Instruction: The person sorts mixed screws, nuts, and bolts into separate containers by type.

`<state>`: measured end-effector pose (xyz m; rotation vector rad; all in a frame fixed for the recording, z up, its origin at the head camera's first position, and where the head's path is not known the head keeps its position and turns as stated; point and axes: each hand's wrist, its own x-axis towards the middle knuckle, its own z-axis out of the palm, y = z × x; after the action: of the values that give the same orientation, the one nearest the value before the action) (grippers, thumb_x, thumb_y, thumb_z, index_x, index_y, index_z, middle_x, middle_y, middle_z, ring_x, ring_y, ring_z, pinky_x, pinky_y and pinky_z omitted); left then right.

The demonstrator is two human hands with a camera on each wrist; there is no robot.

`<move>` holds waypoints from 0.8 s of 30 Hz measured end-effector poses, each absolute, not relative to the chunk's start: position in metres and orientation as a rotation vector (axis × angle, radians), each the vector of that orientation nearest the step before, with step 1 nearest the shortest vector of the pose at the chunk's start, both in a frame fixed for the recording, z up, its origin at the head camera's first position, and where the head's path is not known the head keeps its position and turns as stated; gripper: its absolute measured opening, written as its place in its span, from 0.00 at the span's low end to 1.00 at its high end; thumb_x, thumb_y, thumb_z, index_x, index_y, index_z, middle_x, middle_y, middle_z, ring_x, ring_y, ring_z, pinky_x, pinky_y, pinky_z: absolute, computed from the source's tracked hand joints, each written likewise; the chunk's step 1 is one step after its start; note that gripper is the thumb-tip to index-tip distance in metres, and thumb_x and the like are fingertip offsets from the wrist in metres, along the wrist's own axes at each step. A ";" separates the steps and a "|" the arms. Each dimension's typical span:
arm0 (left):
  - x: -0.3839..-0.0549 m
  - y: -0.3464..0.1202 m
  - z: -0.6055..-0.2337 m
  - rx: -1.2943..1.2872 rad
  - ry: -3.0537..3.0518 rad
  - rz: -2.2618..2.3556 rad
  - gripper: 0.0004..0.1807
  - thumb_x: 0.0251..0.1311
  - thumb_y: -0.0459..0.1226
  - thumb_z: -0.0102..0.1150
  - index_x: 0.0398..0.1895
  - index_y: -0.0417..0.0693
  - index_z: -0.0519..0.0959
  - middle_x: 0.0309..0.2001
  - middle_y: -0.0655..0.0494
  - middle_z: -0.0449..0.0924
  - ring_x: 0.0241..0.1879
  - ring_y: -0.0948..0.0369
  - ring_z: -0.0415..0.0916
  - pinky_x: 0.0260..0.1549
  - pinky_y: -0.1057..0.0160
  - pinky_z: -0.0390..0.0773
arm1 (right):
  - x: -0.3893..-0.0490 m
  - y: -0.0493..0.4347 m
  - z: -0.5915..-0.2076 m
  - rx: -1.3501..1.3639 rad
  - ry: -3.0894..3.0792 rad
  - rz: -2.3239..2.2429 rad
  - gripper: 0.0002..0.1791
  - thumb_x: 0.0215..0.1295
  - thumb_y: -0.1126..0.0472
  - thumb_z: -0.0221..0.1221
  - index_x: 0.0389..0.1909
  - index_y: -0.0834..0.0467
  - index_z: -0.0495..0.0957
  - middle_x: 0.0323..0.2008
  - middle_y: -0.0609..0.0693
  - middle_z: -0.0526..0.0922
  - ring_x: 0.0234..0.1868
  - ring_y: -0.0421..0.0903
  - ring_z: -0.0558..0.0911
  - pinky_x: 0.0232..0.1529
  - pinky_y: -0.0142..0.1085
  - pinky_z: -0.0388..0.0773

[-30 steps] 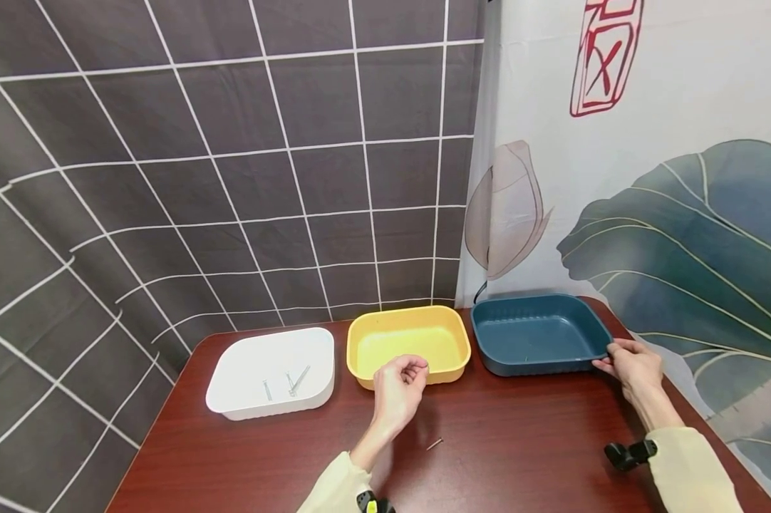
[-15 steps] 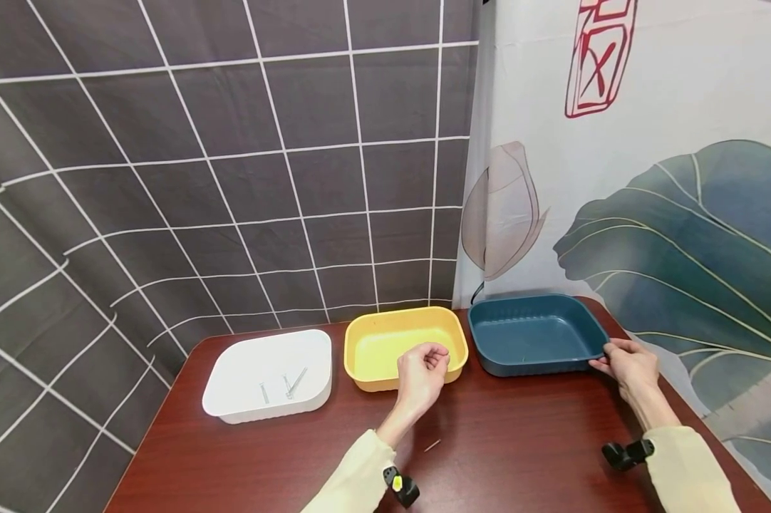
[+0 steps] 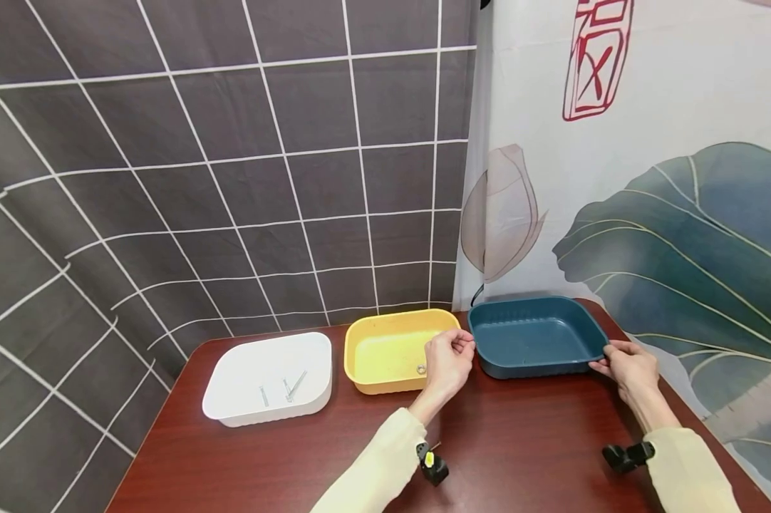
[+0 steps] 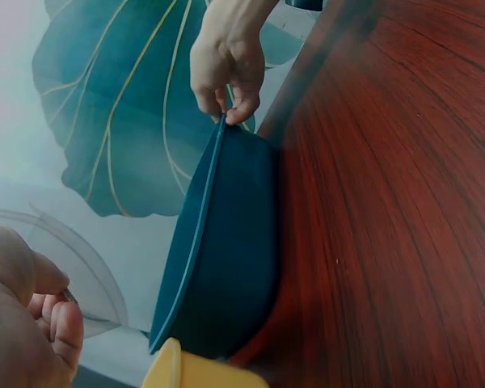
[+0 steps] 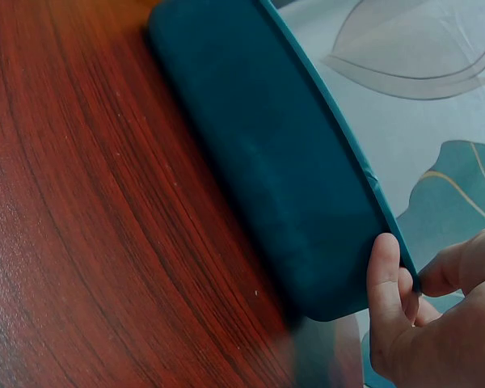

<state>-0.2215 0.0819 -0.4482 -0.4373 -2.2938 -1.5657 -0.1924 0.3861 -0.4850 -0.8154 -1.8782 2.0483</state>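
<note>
My left hand [image 3: 448, 363] is over the right end of the yellow tray [image 3: 385, 387], near the blue tray's left end. Between its thumb and fingers it pinches a small dark screw [image 4: 69, 296], mostly hidden by the fingers. My right hand [image 3: 632, 365] grips the near right corner of the blue tray [image 3: 539, 369] by the rim, thumb on one side and fingers on the other. A small round metal piece, like a nut [image 3: 421, 369], lies in the yellow tray. Another thin screw [image 3: 435, 446] on the table is partly hidden by the left wrist.
To the left stands a white tray [image 3: 231, 363] with silver screws [image 3: 297, 383] in it. The three trays stand in a row along the back of the red-brown wooden table [image 3: 526, 442]. Behind them hang a grey checked cloth [image 3: 231, 178] and a printed white cloth [image 3: 526, 85].
My left hand has moved right across the yellow tray toward the blue one, uncovering the round metal piece. Its wrist now partly covers the loose screw. My right hand stays on the blue tray's corner.
</note>
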 end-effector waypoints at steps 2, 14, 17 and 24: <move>-0.224 0.090 -0.449 -0.451 -2.294 -1.559 0.04 0.57 0.26 0.68 0.27 0.41 0.84 0.22 0.61 0.79 0.23 0.70 0.71 0.25 0.77 0.78 | -0.192 0.386 -0.485 -0.811 -1.878 2.045 0.14 0.72 0.70 0.49 0.55 0.71 0.66 0.25 0.52 0.72 0.18 0.41 0.82 0.27 0.34 0.89; -0.234 0.134 -0.452 -0.398 -2.400 -1.565 0.04 0.57 0.29 0.69 0.27 0.45 0.84 0.22 0.66 0.76 0.24 0.72 0.70 0.26 0.79 0.76 | -0.192 0.384 -0.483 -0.813 -1.865 2.046 0.14 0.72 0.70 0.49 0.56 0.71 0.66 0.25 0.52 0.72 0.18 0.40 0.81 0.28 0.33 0.89; -0.238 0.141 -0.454 -0.368 -2.426 -1.549 0.05 0.57 0.30 0.69 0.26 0.47 0.84 0.21 0.67 0.75 0.23 0.72 0.69 0.25 0.79 0.75 | -0.192 0.384 -0.482 -0.812 -1.871 2.043 0.15 0.73 0.71 0.49 0.57 0.72 0.65 0.25 0.51 0.72 0.18 0.40 0.81 0.29 0.34 0.89; -0.244 0.156 -0.459 -0.329 -2.414 -1.505 0.05 0.56 0.30 0.69 0.26 0.47 0.85 0.20 0.68 0.76 0.23 0.73 0.70 0.25 0.80 0.74 | -0.193 0.384 -0.485 -0.825 -1.872 2.028 0.13 0.72 0.70 0.50 0.55 0.70 0.66 0.27 0.52 0.72 0.18 0.39 0.81 0.29 0.34 0.89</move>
<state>-0.2439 0.1565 -0.4586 -0.3289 -2.4135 -1.5046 -0.1931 0.3844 -0.4846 -0.8249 -1.8721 2.0279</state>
